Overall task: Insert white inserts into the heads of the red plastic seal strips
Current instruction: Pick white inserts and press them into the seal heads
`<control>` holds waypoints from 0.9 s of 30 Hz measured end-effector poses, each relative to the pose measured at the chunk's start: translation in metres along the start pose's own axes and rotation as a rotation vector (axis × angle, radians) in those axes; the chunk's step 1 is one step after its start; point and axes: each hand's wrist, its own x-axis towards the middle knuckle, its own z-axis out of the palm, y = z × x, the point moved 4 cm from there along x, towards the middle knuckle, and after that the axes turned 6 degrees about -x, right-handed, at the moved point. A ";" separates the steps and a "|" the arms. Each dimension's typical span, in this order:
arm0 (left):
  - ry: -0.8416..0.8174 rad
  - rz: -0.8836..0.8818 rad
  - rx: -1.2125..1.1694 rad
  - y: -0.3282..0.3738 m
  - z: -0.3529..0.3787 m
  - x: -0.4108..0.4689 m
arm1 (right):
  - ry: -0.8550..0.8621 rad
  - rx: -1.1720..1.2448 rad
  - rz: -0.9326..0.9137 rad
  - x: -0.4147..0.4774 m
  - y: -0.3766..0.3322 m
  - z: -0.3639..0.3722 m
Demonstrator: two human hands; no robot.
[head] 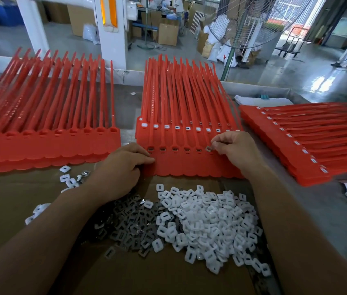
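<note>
Factory floor behind the bench: standing fan (251, 20), cardboard boxes (168, 33), white pillar (113, 39). Bench top is covered by a brown cardboard sheet (8, 201).

Head view, only view.
- Three stacks of red seal strips, each with the heads in a row.
- Left stack (47, 143): tails point away, front-row heads show open sockets.
- Middle stack (189, 165): tails point away. The back row of heads carries white inserts. The front-row heads hold dark toothed pieces, counting from the left.
- Right stack (296, 145): lies turned, tails to the right, white inserts along its head row.
- Loose white inserts (206, 220): heaped on the cardboard between the forearms.
- Dark metal clips (125, 222): second heap, touching the white heap's left side.
- Stray inserts (66, 177): a few, just left of the left wrist.
- Left hand (123, 167): grips the near-left corner of the middle stack, thumb flat on the top tag, fingers bent beside the first head.
- Right hand (236, 150): pinches a small greyish insert (208, 148) between thumb and forefinger, right at a front-row head of the middle stack. Whether it is seated, cannot tell.
- Hands are well apart.
</note>
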 end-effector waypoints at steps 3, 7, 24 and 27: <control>-0.002 -0.001 -0.005 0.000 -0.001 -0.001 | -0.006 -0.066 -0.009 0.000 0.000 0.001; -0.010 0.000 0.003 0.001 -0.001 -0.002 | -0.009 -0.117 -0.012 -0.001 0.001 0.001; -0.026 -0.010 0.020 0.001 -0.002 -0.001 | -0.047 -0.202 -0.065 -0.001 -0.006 0.006; -0.024 -0.009 0.012 0.001 -0.002 -0.001 | 0.008 -0.106 -0.029 0.000 -0.003 0.001</control>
